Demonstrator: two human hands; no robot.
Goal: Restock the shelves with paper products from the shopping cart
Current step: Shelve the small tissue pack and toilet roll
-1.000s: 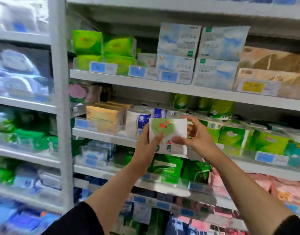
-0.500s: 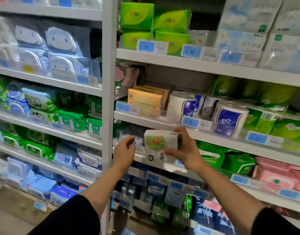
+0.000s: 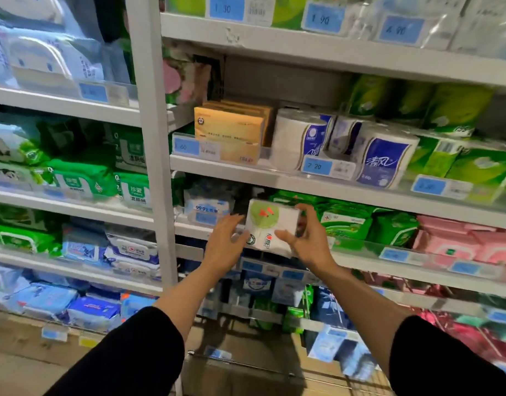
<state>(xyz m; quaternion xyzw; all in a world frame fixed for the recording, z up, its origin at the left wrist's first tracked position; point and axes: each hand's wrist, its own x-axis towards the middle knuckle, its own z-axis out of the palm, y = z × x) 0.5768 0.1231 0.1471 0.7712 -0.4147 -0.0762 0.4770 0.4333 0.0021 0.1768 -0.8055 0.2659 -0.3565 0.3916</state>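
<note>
Item: white tissue pack (image 3: 270, 224), green circle and red marks on its face. Location: being held in the air at the front lip of the shelf (image 3: 360, 260) that carries the green wipe packs (image 3: 346, 221); the green packs are lying just right of the tissue pack, a blue-and-white wipe pack (image 3: 207, 208) just left of it, toilet rolls (image 3: 300, 138) on the shelf above it.

Right hand (image 3: 306, 238): gripping the tissue pack's right end, thumb lying across the front face, fingers curling over the top right corner.

Left hand (image 3: 226, 241): fingers lying straight and spread, pointing toward the tissue pack's left edge; it appears to be touching the lower left corner, though blur is making contact hard to confirm.

Slot: a dark gap is showing directly behind the tissue pack, between the blue-and-white pack and the green packs; likely the target.

Risks, as judged:
- The soft pack is hanging mostly from one end; a loosening right grip could be letting it sag and drop toward the cart (image 3: 246, 364) below the tissue pack.
- The gap is looking narrow; pushing in skewed could be shoving neighbouring packs back or off the lip.
- The clear price-tag strip along that shelf edge could be catching the pack's lower edge.
</note>
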